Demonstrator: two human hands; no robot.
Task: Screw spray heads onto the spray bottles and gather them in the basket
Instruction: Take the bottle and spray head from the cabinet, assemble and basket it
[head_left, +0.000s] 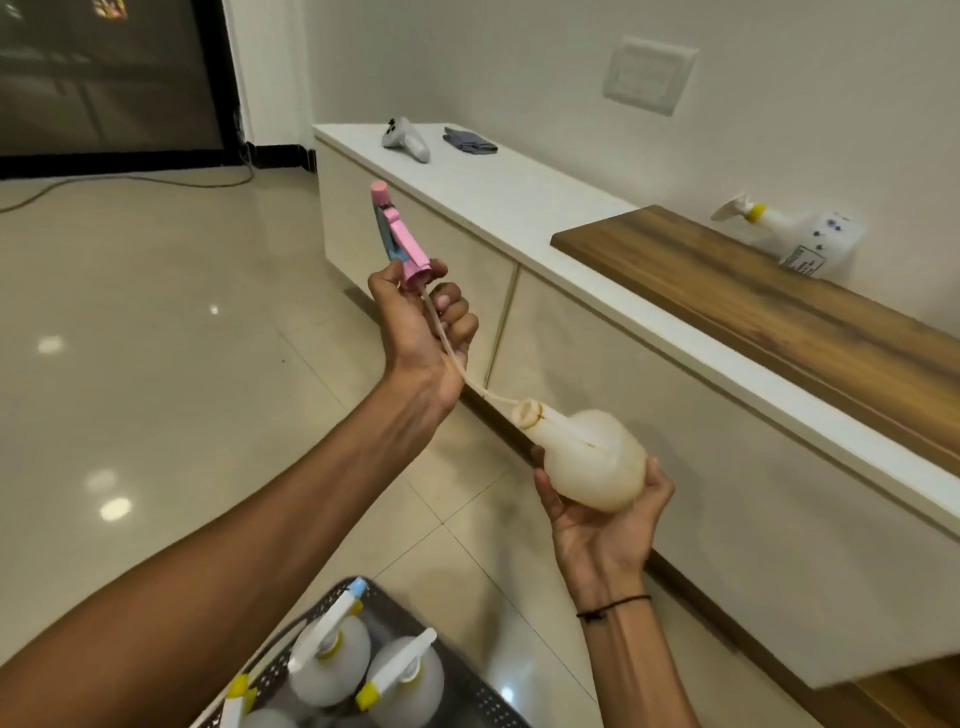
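Left hand pinching pink spray head up-left of bottle, cradled in right hand; dip tube slanting into tilted neck, axes nearly aligned. Basket below.

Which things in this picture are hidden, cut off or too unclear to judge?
Head view:
- Basket: cut by the bottom edge; bottle count unknown.
- Tube tip: hidden inside the bottle.
- Label on the shelf bottle: too small.
- Left hand, right hand: both gripping.
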